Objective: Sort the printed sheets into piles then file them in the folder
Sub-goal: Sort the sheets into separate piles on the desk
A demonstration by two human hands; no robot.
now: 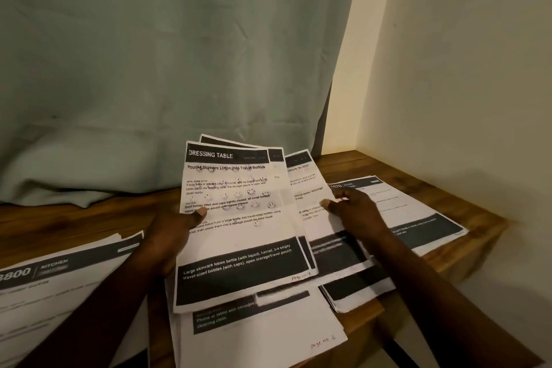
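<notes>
Wooden table [74, 218], green curtain [149, 54] behind, and sorting is under way: the left hand [170, 236] grips a fanned stack [239, 218] above the table's middle, thumb clamped on top. Meanwhile the right hand [355, 209] pinches the next sheet [310, 188]. Left pile [59, 293], right pile [418, 212] and near pile [263, 329] line the table's edges. Next, likely: match its heading, drop it there.

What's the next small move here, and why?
Probably slide the second sheet out to the right: the right hand pinches its edge while the left hand grips the DRESSING TABLE sheet in front. Its heading is too blurred to choose a pile.
</notes>
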